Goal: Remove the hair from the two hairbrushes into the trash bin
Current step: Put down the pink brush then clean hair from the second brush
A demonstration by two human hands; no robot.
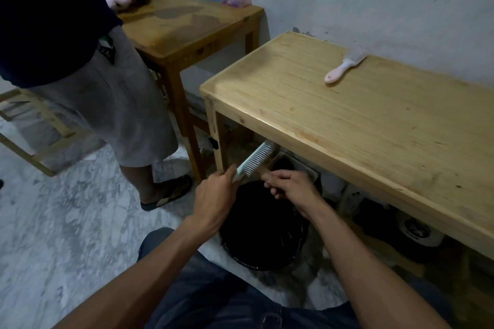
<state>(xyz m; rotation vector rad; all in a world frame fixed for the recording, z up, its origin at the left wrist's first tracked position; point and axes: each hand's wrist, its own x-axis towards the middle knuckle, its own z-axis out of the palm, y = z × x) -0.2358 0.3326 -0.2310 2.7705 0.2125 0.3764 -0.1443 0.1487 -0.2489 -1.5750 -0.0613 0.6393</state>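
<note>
A pale green hairbrush (258, 158) with white bristles is held over the black trash bin (263, 230) on the floor. My left hand (217, 195) grips its handle. My right hand (290, 187) is curled just right of the bristles, fingers pinched together; whether hair sits between them is too small to tell. A second, pink hairbrush (344, 65) lies on the light wooden table (361, 125), near its far edge by the wall.
Another person (88, 67) stands at the left beside a darker wooden table (192, 27) holding plastic boxes and a plush toy. A white basket (299, 165) and other items sit under the light table. The floor is marble.
</note>
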